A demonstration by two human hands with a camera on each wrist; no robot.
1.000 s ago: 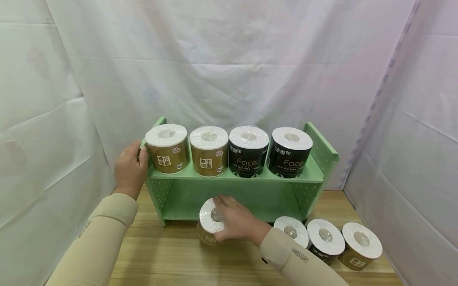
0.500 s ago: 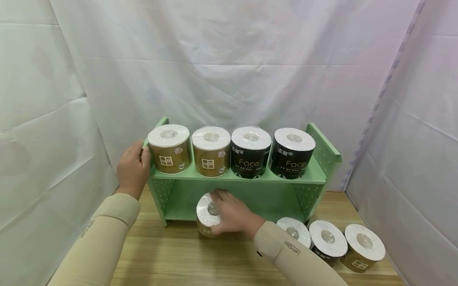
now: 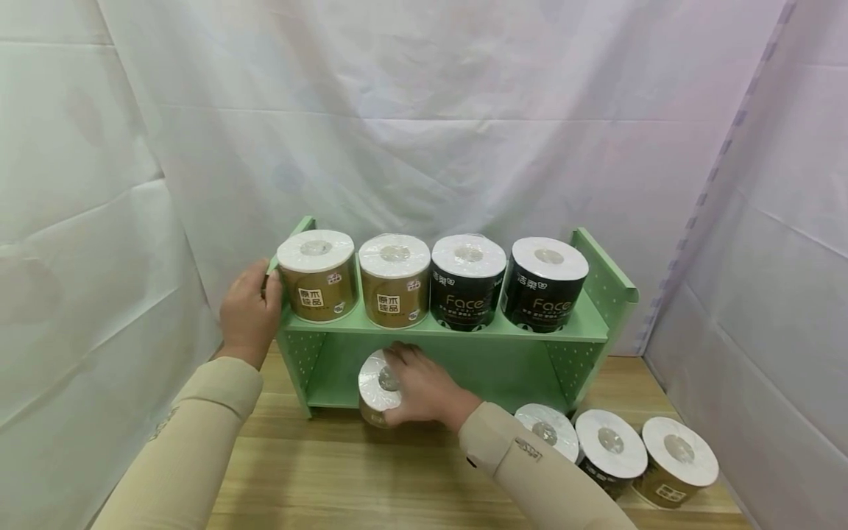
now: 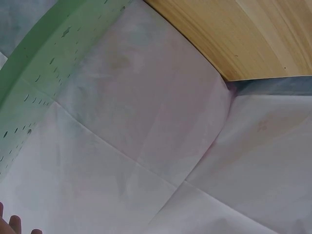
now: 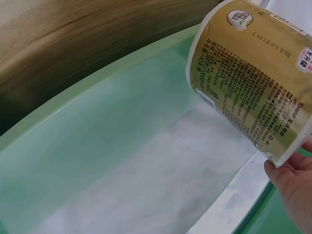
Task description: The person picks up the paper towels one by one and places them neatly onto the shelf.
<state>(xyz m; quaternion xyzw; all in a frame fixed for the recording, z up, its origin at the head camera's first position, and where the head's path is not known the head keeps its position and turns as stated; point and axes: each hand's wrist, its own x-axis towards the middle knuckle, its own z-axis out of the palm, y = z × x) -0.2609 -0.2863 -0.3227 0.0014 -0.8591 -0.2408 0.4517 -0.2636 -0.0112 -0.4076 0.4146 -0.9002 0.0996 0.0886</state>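
My right hand (image 3: 424, 386) holds a gold-wrapped toilet paper roll (image 3: 379, 389) by its upper right side, tilted at the front opening of the lower shelf. In the right wrist view, thumb and fingertips pinch the end rim of this gold roll (image 5: 253, 73), and the lower shelf board (image 5: 122, 122) lies beside it. My left hand (image 3: 250, 313) grips the left side panel of the green two-tier shelf (image 3: 450, 368), its fingers partly hidden behind the panel. On the upper tier stand two gold rolls (image 3: 395, 291) at left and two black rolls (image 3: 467, 298) at right.
Three more rolls stand on the wooden table (image 3: 318, 478) at the right: one partly behind my right sleeve (image 3: 546, 427), a black one (image 3: 609, 445) and a gold one (image 3: 679, 460). White curtain (image 3: 430, 147) hangs behind and at both sides.
My right hand has carried the gold roll from in front of the shelf forward and slightly left, to the lower tier's opening. My left hand stays on the side panel.
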